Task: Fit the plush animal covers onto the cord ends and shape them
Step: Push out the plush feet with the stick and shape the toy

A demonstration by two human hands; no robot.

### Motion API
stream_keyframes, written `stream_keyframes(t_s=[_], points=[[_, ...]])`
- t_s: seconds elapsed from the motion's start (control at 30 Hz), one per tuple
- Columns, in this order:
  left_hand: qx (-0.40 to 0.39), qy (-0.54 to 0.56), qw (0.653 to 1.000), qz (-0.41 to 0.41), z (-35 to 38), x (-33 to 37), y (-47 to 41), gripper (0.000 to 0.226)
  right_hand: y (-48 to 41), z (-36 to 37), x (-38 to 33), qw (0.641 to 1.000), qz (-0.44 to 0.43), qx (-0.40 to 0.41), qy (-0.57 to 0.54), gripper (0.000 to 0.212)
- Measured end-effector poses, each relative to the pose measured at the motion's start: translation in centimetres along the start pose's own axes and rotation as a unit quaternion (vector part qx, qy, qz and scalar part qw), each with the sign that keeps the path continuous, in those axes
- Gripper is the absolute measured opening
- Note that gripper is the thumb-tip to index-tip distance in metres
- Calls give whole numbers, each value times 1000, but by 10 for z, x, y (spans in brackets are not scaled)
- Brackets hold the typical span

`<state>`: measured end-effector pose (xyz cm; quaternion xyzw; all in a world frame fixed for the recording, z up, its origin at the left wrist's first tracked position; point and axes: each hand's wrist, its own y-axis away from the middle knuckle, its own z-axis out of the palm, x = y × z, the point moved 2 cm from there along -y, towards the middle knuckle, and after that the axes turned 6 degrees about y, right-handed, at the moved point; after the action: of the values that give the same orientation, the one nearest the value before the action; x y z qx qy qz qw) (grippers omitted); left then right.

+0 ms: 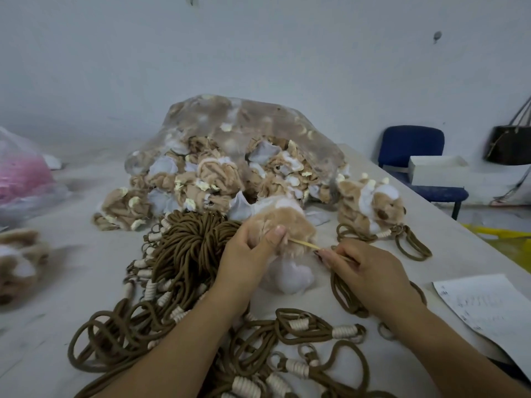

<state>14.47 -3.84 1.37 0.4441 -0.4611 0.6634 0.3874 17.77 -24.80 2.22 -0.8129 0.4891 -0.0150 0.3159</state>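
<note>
My left hand (253, 251) grips a tan and white plush animal cover (290, 225) just above the table, thumb pressed on its fur. My right hand (365, 271) pinches a thin wooden stick (306, 245) whose tip pokes into the cover's side. White plush of the same cover (290, 275) hangs below, between my hands. A brown cord (342, 291) loops under my right hand. A big tangle of brown cords with white wrapped ends (178, 254) lies to the left and in front.
A clear bag spilling inside-out plush covers (230, 156) sits behind. Finished plush animals on cords (370, 202) lie at the right. A paper sheet (488, 308) is near the table's right edge. A blue chair (413, 156) and a pink bag (20, 173) stand farther off.
</note>
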Motion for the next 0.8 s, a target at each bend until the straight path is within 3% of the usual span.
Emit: stream_keyframes(t_s=[0.2, 0.4, 0.57, 0.8], points=[[72, -33, 996, 35, 1, 3, 4, 46, 0, 6, -4, 998, 23, -40, -31, 60], [130, -25, 988, 82, -4, 6, 4, 33, 4, 4, -2, 994, 77, -56, -58, 58], [73, -79, 987, 121, 3, 5, 8, 26, 8, 8, -8, 988, 100, -60, -101, 60], [-32, -56, 998, -7, 8, -3, 7, 28, 9, 10, -9, 980, 107, -46, -161, 62]])
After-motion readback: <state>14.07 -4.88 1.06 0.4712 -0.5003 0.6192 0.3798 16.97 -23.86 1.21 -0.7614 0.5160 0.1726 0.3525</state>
